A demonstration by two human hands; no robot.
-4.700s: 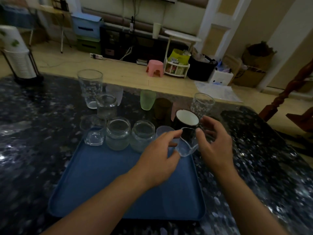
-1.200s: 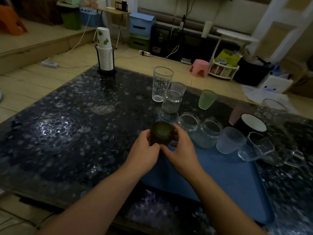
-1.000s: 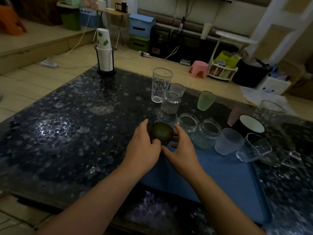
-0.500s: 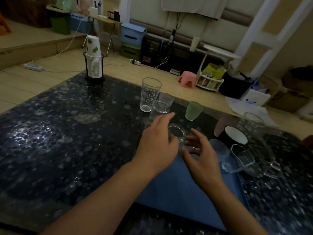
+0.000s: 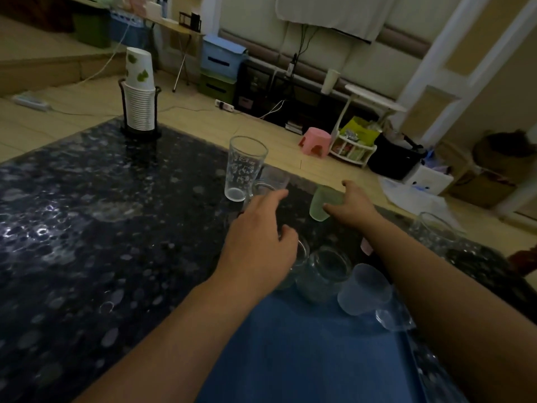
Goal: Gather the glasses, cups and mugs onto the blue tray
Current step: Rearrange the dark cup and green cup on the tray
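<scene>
From the head view, both my hands have left the dark cup set down a second ago and now reach past the blue tray [image 5: 305, 344]. My right hand [image 5: 350, 205] wraps the frosted green cup [image 5: 319, 203] on the table; my left hand [image 5: 258, 242] is spread open, empty, near the tall printed glass [image 5: 244, 170].

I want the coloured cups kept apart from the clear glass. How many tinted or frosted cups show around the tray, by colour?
Green cup: 1
Frosted pale blue cup: 1
Pink cup: 1, only a sliver showing beside the right forearm
Total: 3
</scene>
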